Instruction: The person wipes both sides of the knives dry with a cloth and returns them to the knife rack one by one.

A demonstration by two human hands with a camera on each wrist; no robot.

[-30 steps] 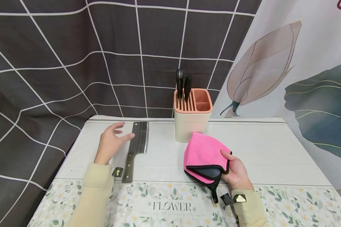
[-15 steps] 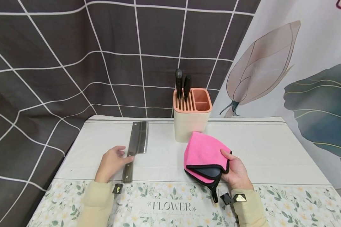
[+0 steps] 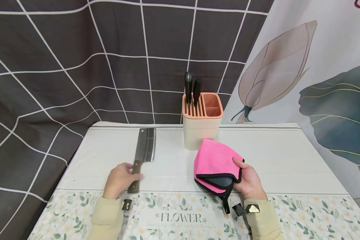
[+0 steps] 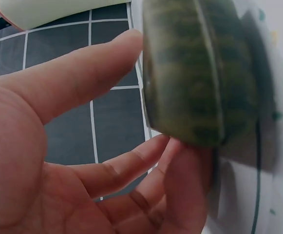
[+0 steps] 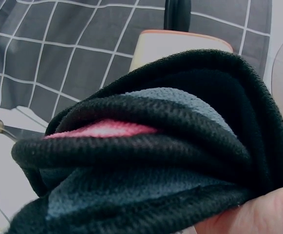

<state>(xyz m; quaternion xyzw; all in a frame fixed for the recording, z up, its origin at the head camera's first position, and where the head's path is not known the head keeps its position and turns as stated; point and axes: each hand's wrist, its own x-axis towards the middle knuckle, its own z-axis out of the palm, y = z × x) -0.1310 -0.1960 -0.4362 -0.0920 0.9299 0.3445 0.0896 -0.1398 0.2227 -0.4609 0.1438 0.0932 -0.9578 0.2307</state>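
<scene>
Place: kitchen-style setting | cleaver [image 3: 144, 146] | knife holder [image 3: 201, 131], black-handled knives [image 3: 188, 86] | floral table cover [image 3: 300, 213] | grid-patterned backdrop [image 3: 168, 36]

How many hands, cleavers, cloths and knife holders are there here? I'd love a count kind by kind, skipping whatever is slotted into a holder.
Hands: 2 (left hand, right hand)
Cleavers: 1 (wooden-handled cleaver)
Cloths: 1 (folded pink cloth)
Knife holders: 1 (cream-and-orange holder)
Total: 5

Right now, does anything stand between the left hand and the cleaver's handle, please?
Nothing visible does: the left hand is right at the cleaver's handle, overlapping it in the head view, and the pink cloth is off to the right.
</scene>
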